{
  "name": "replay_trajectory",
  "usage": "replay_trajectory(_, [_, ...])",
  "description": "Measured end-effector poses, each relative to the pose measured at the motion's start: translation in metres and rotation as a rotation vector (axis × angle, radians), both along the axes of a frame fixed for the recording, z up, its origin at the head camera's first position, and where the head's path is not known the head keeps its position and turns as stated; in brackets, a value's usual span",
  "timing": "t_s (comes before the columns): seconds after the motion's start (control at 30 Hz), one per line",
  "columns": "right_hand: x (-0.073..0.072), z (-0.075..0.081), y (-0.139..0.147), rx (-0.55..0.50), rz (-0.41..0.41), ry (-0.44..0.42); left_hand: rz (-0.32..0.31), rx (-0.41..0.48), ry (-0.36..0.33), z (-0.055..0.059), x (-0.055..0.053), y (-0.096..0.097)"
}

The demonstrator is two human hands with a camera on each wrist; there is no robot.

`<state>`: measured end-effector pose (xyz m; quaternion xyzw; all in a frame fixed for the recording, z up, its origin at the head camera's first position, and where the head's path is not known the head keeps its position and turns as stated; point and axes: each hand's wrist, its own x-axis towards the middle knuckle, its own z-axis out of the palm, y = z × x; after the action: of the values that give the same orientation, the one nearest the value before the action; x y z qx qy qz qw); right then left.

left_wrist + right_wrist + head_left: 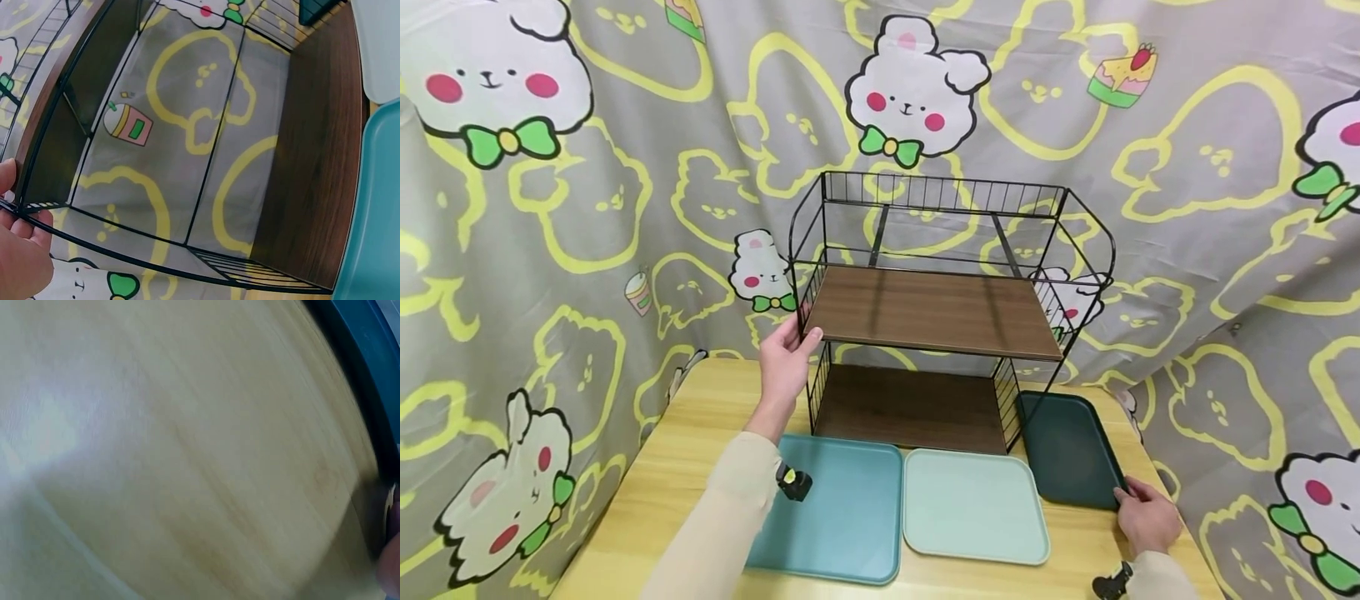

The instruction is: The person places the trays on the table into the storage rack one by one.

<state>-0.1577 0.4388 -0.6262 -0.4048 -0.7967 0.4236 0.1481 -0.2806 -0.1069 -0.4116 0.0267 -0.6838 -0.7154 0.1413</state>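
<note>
A black wire rack [930, 354] with brown wood-look shelves stands at the back of the table. My left hand [786, 367] grips its left front post beside the middle shelf [932, 308]. In the left wrist view, the thumb and curled fingers of the left hand [25, 259] lie on either side of the black frame. To the right of the rack lies a dark green tray [1067, 450]. My right hand [1148, 518] pinches that tray's near right corner. Only a fingertip and the tray's rim [365, 369] show in the right wrist view.
A teal tray [842, 508] and a pale mint tray [973, 508] lie side by side in front of the rack on the wooden table [617, 533]. A patterned curtain [700, 208] hangs close behind the rack and along both sides.
</note>
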Motion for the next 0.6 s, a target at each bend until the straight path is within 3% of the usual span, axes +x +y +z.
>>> replay_trajectory(0.27, [0.008,0.007,0.006,-0.005,-0.037,-0.012,-0.011,-0.003,-0.008,0.001,0.0,0.001])
replay_trajectory(0.4, [0.01,0.01,0.008,0.008,-0.015,-0.031,-0.004,-0.002,-0.006,0.001,0.001,0.002])
replay_trajectory(0.6, [0.024,0.021,0.017,0.03,-0.019,-0.063,-0.029,0.003,-0.002,-0.001,0.001,0.01])
